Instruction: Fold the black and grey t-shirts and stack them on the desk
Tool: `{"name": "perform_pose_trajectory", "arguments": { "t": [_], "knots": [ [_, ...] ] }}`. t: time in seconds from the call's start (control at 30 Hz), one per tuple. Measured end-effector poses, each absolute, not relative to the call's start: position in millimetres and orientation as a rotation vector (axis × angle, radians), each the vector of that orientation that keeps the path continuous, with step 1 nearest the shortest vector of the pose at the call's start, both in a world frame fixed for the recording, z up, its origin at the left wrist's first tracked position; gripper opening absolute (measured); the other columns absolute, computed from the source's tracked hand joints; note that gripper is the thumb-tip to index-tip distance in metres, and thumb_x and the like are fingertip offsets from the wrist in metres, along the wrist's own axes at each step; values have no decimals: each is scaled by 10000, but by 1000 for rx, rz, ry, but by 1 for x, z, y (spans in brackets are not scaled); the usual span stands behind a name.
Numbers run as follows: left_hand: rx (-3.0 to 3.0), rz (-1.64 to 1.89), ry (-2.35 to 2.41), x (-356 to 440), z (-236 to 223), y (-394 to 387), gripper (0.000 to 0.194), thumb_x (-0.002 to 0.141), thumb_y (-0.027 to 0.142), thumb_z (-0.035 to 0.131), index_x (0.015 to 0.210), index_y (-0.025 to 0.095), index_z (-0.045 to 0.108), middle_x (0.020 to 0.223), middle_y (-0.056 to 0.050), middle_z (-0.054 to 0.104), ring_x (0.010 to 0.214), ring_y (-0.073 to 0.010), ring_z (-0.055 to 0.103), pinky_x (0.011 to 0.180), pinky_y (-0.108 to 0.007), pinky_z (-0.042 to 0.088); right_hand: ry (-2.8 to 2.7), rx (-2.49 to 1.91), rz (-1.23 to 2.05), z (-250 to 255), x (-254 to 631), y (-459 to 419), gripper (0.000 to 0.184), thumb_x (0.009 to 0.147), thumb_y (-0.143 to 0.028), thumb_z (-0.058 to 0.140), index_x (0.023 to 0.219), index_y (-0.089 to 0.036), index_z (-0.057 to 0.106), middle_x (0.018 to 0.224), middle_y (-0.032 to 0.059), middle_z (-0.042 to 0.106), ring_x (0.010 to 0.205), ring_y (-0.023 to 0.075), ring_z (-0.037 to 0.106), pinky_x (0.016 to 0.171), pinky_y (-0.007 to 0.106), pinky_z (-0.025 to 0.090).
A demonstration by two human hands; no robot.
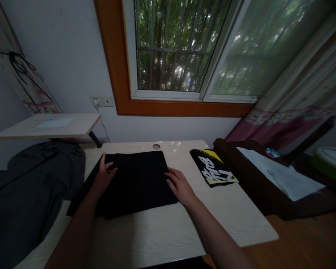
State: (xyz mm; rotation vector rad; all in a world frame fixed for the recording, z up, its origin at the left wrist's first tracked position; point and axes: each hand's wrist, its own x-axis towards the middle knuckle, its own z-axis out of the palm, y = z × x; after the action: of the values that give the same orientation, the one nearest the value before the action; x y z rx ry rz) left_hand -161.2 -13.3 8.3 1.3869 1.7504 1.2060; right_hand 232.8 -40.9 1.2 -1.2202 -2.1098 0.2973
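Note:
A piece of black cloth point(140, 183), probably a garment, lies folded and flat on the pale wooden table point(162, 235). Its left part sticks out at a slant beneath the upper layer. My left hand point(103, 177) rests on the left side of the cloth, fingers spread apart. At the cloth's right edge lies my right hand point(180, 185), its fingers loosely stretched over the border without a visible grip. To the right sits a folded black garment point(212, 167) with white lettering and yellow patches.
Dark grey fabric point(39, 186) is heaped at the table's left side, below a raised shelf point(81, 125) bearing a paper. A cable hole point(156, 147) pierces the table's back. Right of the table, a paper sheet point(280, 173) lies on a dark brown surface.

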Motion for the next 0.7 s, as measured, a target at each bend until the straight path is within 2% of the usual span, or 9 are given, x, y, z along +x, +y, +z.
{"name": "perform_pose_trajectory", "arguments": {
  "t": [0.13,0.23,0.33,0.43,0.53,0.7],
  "knots": [
    [1402,1156,1834,-157,14,-15,1077,801,438,736,1633,272,73,1162,-110,729,847,-201,732,911,-397,535,-2109,-1249,281,2,232,-42,319,996,-279,546,1296,-279,652,1386,85,599,1299,273,517,1118,508,449],
    [1387,1130,1914,-154,18,-15,1033,797,441,734,1626,261,145,1022,-59,731,812,-193,704,898,-386,520,-2113,-1261,280,6,231,-43,316,992,-275,549,1291,-286,650,1308,88,629,1250,271,542,1088,498,469],
    [1368,1151,1951,-154,24,-14,998,798,432,729,1620,290,180,990,-25,709,800,-175,679,873,-354,509,-2117,-1269,297,9,231,-45,328,990,-280,555,1307,-299,637,1201,89,645,1156,271,575,1025,490,502],
    [1314,1203,1874,-154,36,-14,1041,788,401,738,1627,322,126,982,4,701,704,-140,643,788,-308,512,-2142,-1246,313,12,231,-48,351,979,-302,582,1327,-313,626,1163,92,633,1108,276,583,990,499,514],
    [1255,1327,1816,-160,52,-12,1098,743,362,777,1627,319,127,953,14,696,682,-125,625,756,-283,513,-2195,-1202,298,17,232,-52,373,953,-322,628,1325,-324,634,1250,103,598,1178,292,557,1016,525,497],
    [1232,1441,1748,-189,69,0,1079,702,368,800,1611,310,223,954,9,678,747,-128,657,842,-310,527,-2330,-1048,319,27,231,-59,380,959,-331,633,1339,-324,637,1514,83,468,1370,294,435,1121,525,421]
  ]
}}
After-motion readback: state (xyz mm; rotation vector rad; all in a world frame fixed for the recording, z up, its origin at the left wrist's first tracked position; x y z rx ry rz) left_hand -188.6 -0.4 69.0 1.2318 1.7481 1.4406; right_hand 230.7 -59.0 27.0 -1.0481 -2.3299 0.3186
